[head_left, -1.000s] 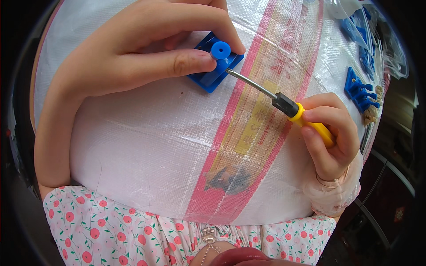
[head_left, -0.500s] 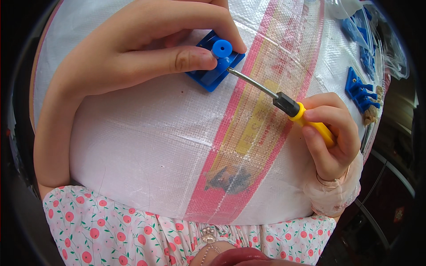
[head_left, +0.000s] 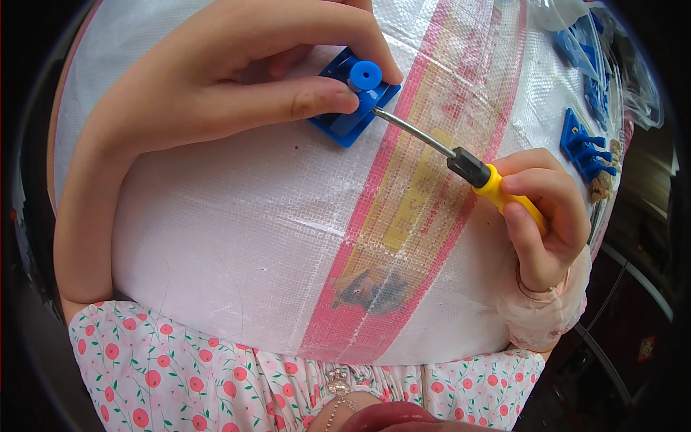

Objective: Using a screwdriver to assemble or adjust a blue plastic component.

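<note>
On the sheet-covered worktop (head_left: 216, 230), the left hand (head_left: 194, 79) grips a blue plastic knobbed piece (head_left: 345, 127), apparently bracing it against the tip of the screwdriver (head_left: 469, 168), which the right hand (head_left: 559, 216) grips by its yellow handle (head_left: 491, 189).

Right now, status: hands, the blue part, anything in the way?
Left hand holding blue part, thumb covering some of it. Right hand on yellow-handled screwdriver, tip at the blue part. Blue pronged piece off right, apart from both hands.
</note>
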